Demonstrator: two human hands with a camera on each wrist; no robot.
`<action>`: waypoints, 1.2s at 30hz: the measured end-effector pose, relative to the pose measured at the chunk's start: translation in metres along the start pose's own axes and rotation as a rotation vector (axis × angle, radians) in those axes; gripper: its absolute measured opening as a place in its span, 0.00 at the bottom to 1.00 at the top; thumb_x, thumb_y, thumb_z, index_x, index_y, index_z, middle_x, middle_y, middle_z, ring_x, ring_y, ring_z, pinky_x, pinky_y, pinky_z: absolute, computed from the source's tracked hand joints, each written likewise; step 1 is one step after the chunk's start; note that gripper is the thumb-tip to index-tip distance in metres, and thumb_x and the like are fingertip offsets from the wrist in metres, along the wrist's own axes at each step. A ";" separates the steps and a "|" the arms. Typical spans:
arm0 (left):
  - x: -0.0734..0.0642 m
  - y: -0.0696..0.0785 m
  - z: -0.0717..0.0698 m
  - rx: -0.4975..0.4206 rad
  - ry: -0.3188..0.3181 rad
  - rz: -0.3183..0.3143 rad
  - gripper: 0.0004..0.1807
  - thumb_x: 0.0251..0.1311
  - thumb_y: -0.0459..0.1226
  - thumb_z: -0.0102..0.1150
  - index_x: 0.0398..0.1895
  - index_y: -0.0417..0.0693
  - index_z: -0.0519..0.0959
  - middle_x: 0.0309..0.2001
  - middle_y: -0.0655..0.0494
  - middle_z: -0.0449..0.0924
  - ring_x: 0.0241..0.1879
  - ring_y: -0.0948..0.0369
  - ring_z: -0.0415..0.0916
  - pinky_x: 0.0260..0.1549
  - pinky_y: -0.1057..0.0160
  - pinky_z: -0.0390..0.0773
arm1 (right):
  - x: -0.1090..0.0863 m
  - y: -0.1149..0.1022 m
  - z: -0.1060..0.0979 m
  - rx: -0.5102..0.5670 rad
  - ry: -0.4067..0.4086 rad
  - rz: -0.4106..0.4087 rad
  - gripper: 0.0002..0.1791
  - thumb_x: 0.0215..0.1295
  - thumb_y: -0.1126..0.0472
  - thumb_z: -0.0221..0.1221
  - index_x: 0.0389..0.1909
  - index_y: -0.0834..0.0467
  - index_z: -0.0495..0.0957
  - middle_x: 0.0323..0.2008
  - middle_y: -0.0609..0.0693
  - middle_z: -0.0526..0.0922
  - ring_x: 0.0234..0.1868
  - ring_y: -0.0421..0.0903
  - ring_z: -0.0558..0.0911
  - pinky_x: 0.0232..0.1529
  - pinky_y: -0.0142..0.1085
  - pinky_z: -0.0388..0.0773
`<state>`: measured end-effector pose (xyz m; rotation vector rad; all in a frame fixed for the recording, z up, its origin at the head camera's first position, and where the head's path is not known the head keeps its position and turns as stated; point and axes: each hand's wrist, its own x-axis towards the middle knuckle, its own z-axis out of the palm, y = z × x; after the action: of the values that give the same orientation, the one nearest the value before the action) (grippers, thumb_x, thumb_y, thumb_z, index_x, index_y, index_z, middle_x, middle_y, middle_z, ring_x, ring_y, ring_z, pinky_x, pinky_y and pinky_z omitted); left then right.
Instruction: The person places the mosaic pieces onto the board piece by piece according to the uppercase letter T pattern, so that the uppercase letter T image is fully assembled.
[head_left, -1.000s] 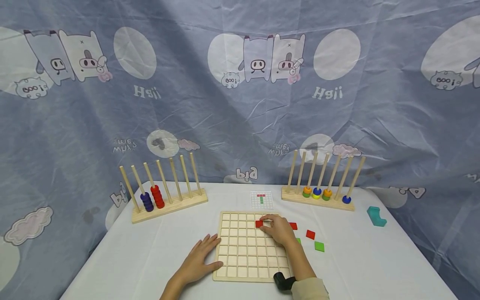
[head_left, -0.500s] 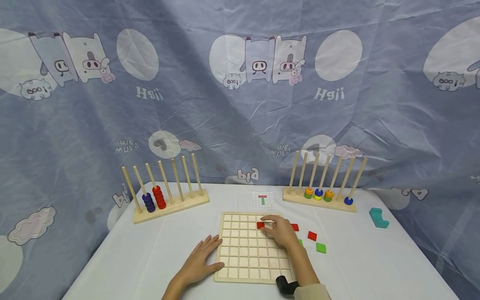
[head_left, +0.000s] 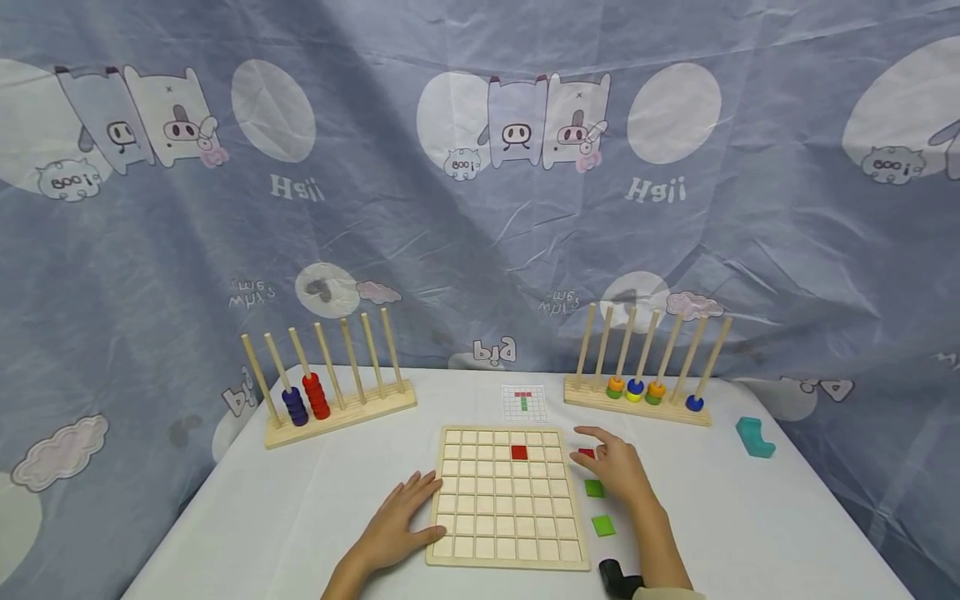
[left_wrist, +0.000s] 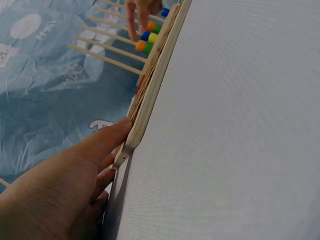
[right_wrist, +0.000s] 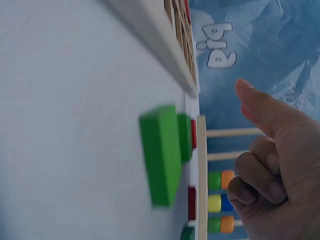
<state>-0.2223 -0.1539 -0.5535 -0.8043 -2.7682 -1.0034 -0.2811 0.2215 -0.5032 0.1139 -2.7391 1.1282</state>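
Observation:
My left hand point(head_left: 401, 521) lies spread at the left edge of a wooden grid board point(head_left: 457, 550), fingertips and thumb touching its rim. The left wrist view shows the same hand point(left_wrist: 70, 180) against the board's side. One red square tile point(head_left: 519, 452) sits in a cell of the second row from the top. Right of the board, my right hand point(head_left: 618, 471) holds nothing, its thumb and index finger apart over a red tile point(head_left: 587, 453). Two green tiles, one nearer the hand point(head_left: 594, 488) and one lower point(head_left: 603, 525), lie beside it. More tiles behind the hand show in the right wrist view.
Behind the board lies a card point(head_left: 524, 403) printed with a red and green T on a grid. Peg racks with coloured beads stand at the back left point(head_left: 341, 414) and back right point(head_left: 637, 403). A teal block point(head_left: 755, 437) lies at the far right.
My right hand has let go of the red tile in the board's cell and moved right, off the board to the loose tiles. The left hand has stayed at the board's edge.

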 end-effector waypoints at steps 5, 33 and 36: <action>0.000 -0.001 0.001 -0.002 0.002 0.001 0.39 0.55 0.57 0.56 0.66 0.47 0.63 0.68 0.49 0.58 0.68 0.46 0.49 0.63 0.41 0.47 | -0.005 0.013 -0.011 -0.025 0.037 0.030 0.26 0.50 0.54 0.69 0.53 0.53 0.77 0.09 0.45 0.57 0.11 0.39 0.53 0.11 0.29 0.52; 0.000 0.002 -0.001 -0.004 -0.012 -0.017 0.40 0.55 0.58 0.55 0.66 0.47 0.64 0.68 0.49 0.58 0.68 0.46 0.49 0.63 0.41 0.47 | -0.007 0.040 -0.009 -0.144 0.016 0.066 0.25 0.49 0.52 0.69 0.49 0.56 0.79 0.11 0.46 0.61 0.15 0.41 0.57 0.17 0.34 0.55; 0.001 0.004 -0.003 -0.006 -0.017 -0.027 0.40 0.55 0.58 0.56 0.66 0.46 0.64 0.68 0.49 0.58 0.68 0.46 0.49 0.63 0.41 0.47 | -0.006 0.041 -0.008 -0.158 0.012 0.061 0.25 0.49 0.52 0.69 0.49 0.55 0.79 0.11 0.46 0.61 0.15 0.42 0.58 0.17 0.34 0.55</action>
<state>-0.2214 -0.1526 -0.5491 -0.7821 -2.7983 -1.0153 -0.2803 0.2560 -0.5272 0.0032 -2.8257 0.9185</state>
